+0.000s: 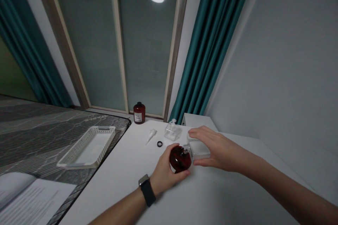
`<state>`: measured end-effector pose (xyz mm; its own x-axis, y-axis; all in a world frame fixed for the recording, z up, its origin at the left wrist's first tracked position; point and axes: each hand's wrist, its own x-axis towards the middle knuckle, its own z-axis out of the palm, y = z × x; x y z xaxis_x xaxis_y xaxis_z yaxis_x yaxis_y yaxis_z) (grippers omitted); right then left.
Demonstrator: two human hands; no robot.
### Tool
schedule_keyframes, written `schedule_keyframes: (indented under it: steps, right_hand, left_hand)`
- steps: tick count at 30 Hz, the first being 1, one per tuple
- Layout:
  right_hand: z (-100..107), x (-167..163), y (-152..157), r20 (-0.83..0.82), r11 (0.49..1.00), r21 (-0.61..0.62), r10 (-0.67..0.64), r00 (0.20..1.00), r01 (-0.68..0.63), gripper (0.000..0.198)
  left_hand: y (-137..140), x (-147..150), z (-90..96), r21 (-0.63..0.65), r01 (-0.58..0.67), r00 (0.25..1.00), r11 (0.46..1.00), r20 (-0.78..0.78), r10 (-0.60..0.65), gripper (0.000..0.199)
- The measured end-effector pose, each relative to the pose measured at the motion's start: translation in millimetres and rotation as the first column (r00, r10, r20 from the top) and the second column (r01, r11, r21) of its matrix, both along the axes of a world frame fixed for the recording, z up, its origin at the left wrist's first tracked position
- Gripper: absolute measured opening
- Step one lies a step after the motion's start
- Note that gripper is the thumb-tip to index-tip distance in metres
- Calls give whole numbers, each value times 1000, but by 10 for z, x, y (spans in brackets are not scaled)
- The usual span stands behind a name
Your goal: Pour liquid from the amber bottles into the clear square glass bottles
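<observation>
My left hand (169,170), with a dark watch on its wrist, is wrapped round a dark red-brown bottle (179,160) that tilts over the white table. In my right hand (211,147) is a clear square bottle (199,148), tipped on its side with its neck at the brown bottle's mouth. Whether liquid passes between them I cannot tell. Beyond my hands stand a second clear square bottle (172,132) with a pump top and, to its left, a white pump head (151,135). A black ring (160,144) lies near my left hand.
Another brown bottle (139,113) with a black cap and white label stands at the table's far edge. Left of the white table (118,172) are a white perforated basket (89,149) and an open book (34,197) on a grey patterned surface. A white box (199,121) stands behind.
</observation>
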<state>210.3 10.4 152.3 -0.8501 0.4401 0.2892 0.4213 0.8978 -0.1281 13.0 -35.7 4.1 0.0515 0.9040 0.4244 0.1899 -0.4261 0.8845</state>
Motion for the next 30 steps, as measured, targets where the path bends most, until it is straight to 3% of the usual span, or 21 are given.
schedule_keyframes:
  steps: [30]
  right_hand:
    - [40,-7,13,24,1000,-10,-2,1000,2,62]
  left_hand:
    - [-1,6,16,1,5,1000,1000,15,-5,74]
